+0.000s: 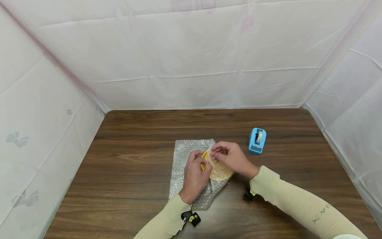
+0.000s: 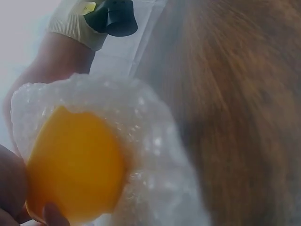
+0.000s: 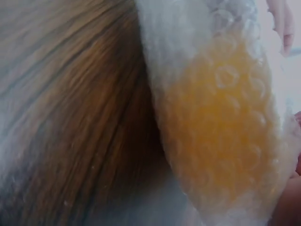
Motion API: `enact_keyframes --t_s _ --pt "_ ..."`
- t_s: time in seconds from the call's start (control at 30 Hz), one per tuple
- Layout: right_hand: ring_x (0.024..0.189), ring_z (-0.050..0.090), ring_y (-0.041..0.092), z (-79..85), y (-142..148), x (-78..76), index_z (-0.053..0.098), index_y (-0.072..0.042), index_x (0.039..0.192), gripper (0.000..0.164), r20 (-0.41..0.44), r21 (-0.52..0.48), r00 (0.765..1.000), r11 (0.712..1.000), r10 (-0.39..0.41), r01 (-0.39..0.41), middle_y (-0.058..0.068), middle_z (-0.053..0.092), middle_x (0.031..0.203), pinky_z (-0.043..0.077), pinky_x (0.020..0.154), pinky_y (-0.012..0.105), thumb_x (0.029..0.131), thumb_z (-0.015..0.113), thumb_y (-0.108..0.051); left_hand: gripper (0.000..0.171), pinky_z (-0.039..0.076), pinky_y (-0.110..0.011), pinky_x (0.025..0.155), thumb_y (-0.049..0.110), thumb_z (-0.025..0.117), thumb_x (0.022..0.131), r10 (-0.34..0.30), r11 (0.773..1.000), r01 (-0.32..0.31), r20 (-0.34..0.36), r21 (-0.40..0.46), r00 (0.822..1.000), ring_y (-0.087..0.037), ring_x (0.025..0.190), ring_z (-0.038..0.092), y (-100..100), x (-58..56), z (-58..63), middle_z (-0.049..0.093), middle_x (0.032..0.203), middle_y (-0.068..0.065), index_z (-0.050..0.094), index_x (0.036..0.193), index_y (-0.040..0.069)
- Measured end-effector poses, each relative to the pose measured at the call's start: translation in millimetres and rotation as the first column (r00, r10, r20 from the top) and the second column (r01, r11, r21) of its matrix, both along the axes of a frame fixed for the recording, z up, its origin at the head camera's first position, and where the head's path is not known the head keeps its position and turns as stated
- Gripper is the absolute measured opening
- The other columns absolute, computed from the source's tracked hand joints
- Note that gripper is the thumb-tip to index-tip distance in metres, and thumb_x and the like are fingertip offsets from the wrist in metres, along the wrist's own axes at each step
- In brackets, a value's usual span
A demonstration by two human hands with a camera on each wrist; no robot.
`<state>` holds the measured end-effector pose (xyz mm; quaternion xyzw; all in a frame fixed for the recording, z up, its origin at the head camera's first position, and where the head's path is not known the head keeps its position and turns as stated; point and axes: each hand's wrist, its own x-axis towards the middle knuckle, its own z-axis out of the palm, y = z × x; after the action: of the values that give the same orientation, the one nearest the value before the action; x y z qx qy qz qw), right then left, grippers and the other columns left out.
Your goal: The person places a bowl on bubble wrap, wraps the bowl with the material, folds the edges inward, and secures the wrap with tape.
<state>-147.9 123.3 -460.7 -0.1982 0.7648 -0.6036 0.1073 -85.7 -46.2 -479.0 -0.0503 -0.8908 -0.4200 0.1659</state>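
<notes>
A round yellow bowl [image 2: 75, 165] is partly covered by a sheet of clear bubble wrap [image 1: 185, 154] that lies flat on the left and is folded over the bowl on the right. My left hand [image 1: 195, 174] holds the bowl's left edge, thumb and fingers curled at the uncovered yellow rim [image 1: 203, 160]. At the top of the bowl, my right hand [image 1: 232, 156] pinches the edge of the folded wrap between thumb and fingers. Through the bubbles in the right wrist view, the yellow [image 3: 211, 117] shows blurred. Its underside is hidden.
A light blue tape dispenser [image 1: 257, 140] with a roll of tape stands on the brown wooden table [image 1: 128, 159], beyond my right hand. White sheeting [image 1: 191, 59] walls in the back and both sides of the table.
</notes>
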Motion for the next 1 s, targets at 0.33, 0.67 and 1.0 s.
enact_keyframes --t_s 0.33,0.67,1.0 --pt "0.082 0.060 0.016 -4.8 -6 6.0 0.079 -0.013 0.109 0.019 -0.419 0.304 0.904 0.951 0.089 0.048 0.001 0.075 0.099 0.052 0.069 0.029 0.092 0.077 -0.005 0.017 0.057 -0.030 0.073 0.005 0.066 0.089 0.002 0.999 0.001 -0.073 0.042 0.997 -0.021 0.087 0.069 0 -2.7 -5.0 0.068 0.116 -0.012 0.070 0.072 0.003" --pt "0.102 0.067 0.019 -2.6 -4 6.1 0.075 -0.011 0.114 0.021 -0.475 0.341 0.873 0.938 0.112 0.065 0.004 0.076 0.114 0.060 0.083 0.040 0.094 0.075 -0.006 0.014 0.061 -0.033 0.075 0.003 0.066 0.085 0.010 0.999 -0.006 -0.086 0.051 0.996 -0.023 0.092 0.071 -1 -5.3 -6.7 0.070 0.112 -0.014 0.070 0.072 0.002" --pt "0.124 0.067 0.026 8.8 19 9.5 0.073 -0.009 0.123 0.027 -0.542 0.404 0.824 0.911 0.163 0.086 0.006 0.073 0.129 0.057 0.102 0.048 0.096 0.073 -0.012 0.013 0.061 -0.034 0.073 0.001 0.066 0.083 0.034 0.999 -0.032 -0.118 0.019 0.992 -0.023 0.090 0.071 -6 -8.0 -7.3 0.072 0.110 -0.013 0.071 0.071 0.002"
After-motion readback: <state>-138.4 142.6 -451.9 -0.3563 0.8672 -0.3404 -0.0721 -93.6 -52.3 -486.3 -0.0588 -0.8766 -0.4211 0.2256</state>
